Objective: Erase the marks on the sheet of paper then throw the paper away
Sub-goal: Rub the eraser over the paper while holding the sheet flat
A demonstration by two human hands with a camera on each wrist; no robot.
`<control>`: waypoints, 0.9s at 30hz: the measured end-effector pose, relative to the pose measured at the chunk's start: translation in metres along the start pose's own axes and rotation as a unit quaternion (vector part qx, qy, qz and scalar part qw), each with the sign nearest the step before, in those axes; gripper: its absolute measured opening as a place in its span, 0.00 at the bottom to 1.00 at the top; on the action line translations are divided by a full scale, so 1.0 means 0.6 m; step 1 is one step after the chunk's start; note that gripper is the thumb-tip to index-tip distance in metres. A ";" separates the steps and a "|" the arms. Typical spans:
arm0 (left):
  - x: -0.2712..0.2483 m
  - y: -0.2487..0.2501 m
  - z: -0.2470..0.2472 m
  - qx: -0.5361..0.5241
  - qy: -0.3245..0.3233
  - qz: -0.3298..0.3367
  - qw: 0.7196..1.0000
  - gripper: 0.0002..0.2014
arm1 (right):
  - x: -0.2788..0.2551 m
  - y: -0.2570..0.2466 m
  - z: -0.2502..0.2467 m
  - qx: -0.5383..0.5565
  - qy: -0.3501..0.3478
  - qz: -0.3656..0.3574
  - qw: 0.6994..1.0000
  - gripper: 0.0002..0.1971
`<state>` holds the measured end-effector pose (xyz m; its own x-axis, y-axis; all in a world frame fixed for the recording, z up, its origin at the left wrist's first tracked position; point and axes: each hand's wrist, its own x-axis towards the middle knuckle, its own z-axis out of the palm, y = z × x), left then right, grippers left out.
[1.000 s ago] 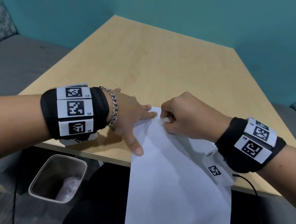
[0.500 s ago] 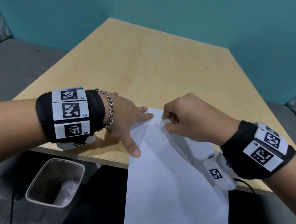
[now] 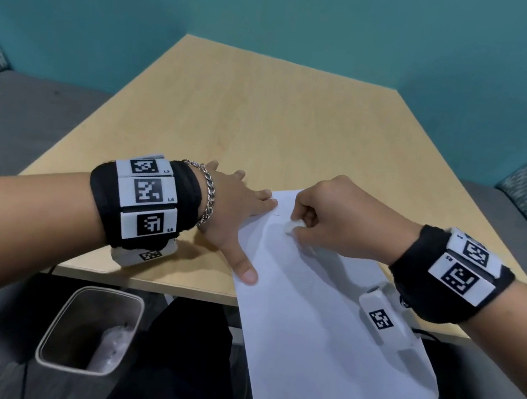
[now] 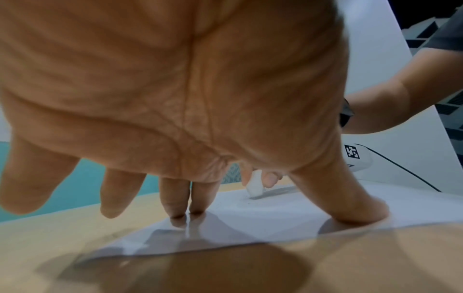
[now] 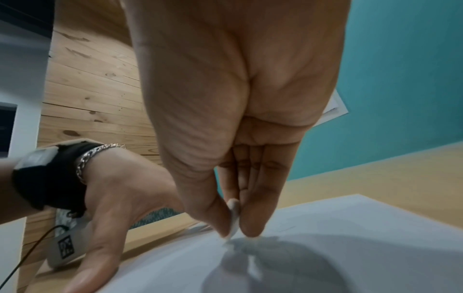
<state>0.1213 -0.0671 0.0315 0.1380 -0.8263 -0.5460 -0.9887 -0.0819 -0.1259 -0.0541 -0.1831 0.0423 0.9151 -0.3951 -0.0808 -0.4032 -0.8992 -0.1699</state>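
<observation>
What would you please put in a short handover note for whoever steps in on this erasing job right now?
Left hand: flat and spread, fingertips and thumb pressing the sheet of paper onto the table.
Right hand: pinching a small white eraser, its tip down on the sheet's far end.
The sheet's near half hangs over the table's front edge. The bin stands on the floor, below the left forearm.
Done: hard to judge; a faint mark remains next to the eraser.
Left: finish erasing, then drop the sheet in the bin.
</observation>
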 end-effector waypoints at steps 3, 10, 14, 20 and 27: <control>0.001 0.001 0.000 0.006 -0.001 0.001 1.000 0.71 | 0.001 -0.010 0.011 -0.010 0.005 0.000 1.000 0.07; 0.001 0.003 -0.001 -0.003 -0.012 -0.008 1.000 0.73 | 0.006 -0.008 0.005 -0.040 -0.002 0.018 0.999 0.04; 0.002 0.002 0.000 -0.006 -0.014 -0.007 1.000 0.73 | 0.004 -0.027 0.005 -0.048 -0.016 -0.006 0.999 0.03; -0.001 0.005 -0.001 -0.002 -0.020 -0.008 1.000 0.72 | 0.001 -0.020 -0.005 -0.057 -0.018 0.018 0.998 0.03; 0.003 0.005 0.001 0.004 -0.016 -0.005 1.000 0.73 | -0.023 -0.048 0.010 -0.114 -0.055 0.001 0.992 0.07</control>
<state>0.1188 -0.0682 0.0297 0.1497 -0.8068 -0.5715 -0.9868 -0.0855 -0.1379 -0.0551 -0.1504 0.0424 0.9034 -0.3844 -0.1901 -0.3811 -0.9229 0.0551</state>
